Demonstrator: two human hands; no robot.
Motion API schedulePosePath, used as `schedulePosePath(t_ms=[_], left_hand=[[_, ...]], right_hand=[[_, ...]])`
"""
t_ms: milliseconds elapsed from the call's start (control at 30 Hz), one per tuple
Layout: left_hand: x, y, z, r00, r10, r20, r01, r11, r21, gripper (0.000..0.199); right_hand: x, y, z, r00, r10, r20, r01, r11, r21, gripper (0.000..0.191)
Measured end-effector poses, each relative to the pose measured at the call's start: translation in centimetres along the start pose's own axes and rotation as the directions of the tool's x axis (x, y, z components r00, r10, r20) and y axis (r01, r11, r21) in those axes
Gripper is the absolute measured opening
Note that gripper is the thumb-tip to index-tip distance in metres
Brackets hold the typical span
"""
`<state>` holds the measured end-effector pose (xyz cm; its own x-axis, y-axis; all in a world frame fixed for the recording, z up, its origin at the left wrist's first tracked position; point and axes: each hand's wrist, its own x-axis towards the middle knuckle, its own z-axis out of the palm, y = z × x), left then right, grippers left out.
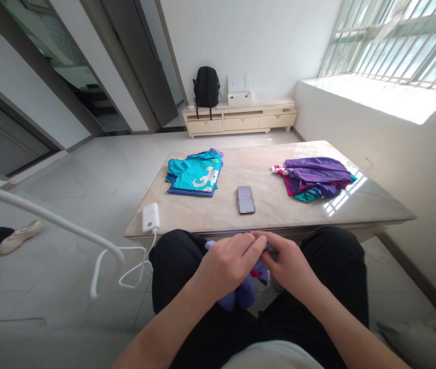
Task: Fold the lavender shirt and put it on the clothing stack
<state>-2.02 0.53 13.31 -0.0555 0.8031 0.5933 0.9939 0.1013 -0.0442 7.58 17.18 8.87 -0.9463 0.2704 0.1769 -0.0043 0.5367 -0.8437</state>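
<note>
Over the lap, the left hand (227, 259) and right hand (285, 261) both pinch a small purple garment (245, 292), apparently mid-fold; next comes squaring its edges, then a spot on the table (271, 207) beyond, between the folded teal stack (195, 174) and the purple pile (315, 177).

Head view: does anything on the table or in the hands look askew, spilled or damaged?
Nothing spilled or damaged. The purple pile on the table is loosely heaped, while the turquoise stack lies folded flat. The white power bank sits at the table's edge, cable dangling. Both hands, left and right, hold a small purple garment.
</note>
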Motion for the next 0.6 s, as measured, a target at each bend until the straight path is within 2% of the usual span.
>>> schedulePosePath(t_ms=[100,233,333,400,500,600], left_hand=[[-0.3,-0.5,0.3,0.997,-0.065,-0.034,0.06,0.99,-0.129,0.026],[-0.6,-0.9,1.3,0.991,-0.131,-0.029,0.109,0.913,-0.394,0.024],[-0.7,-1.4,1.8,0.981,-0.186,-0.047,0.133,0.837,-0.531,0.023],[-0.8,-1.7,2.0,0.962,-0.263,-0.076,0.173,0.798,-0.577,0.021],[-1.1,-2.4,2.4,0.888,-0.441,-0.129,0.282,0.744,-0.606,0.014],[-1.4,-3.3,3.3,0.758,-0.628,-0.174,0.416,0.672,-0.612,0.007]], right_hand=[[0.4,0.9,-0.6,0.997,-0.01,0.08,0.009,1.0,0.013,0.047],[0.9,1.7,-0.8,0.975,-0.139,0.172,0.13,0.99,0.062,0.053],[1.5,2.3,-0.4,0.959,-0.181,0.219,0.17,0.983,0.068,0.037],[1.8,2.9,-0.1,0.966,-0.17,0.196,0.169,0.985,0.02,0.021],[2.3,3.8,-0.2,0.967,-0.237,0.094,0.251,0.949,-0.19,0.025],[3.6,4.3,-1.3,0.905,-0.422,0.061,0.396,0.78,-0.484,0.038]])
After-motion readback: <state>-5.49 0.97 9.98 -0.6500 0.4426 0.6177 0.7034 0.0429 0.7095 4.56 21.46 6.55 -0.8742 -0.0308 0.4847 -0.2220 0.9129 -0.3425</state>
